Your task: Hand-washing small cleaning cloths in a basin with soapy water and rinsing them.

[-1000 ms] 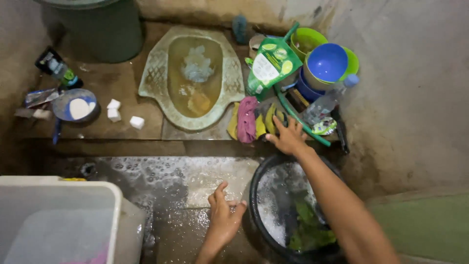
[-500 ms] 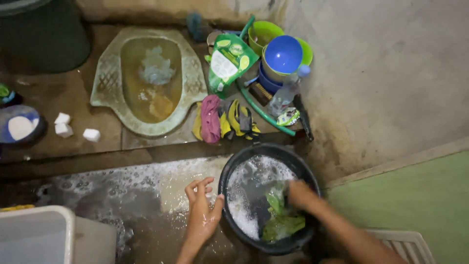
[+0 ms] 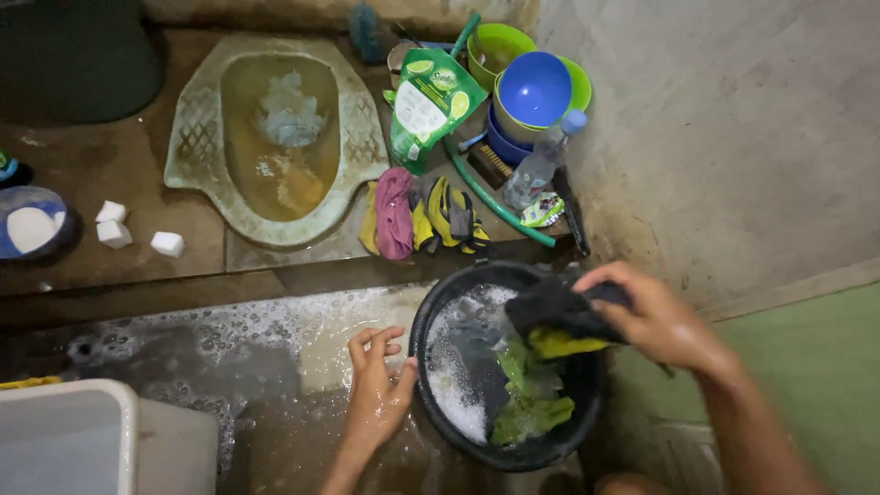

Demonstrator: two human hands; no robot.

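While right hand grips dark wet cloth over black basin, left hand rests open, steadying rim; wash step; next likely needs two-handed wringing.

right hand now lifting dark cloth out of basin

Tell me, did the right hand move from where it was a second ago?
Yes. The right hand came back from the gloves on the ledge to the black bucket, where it now holds a dark cloth above the suds.
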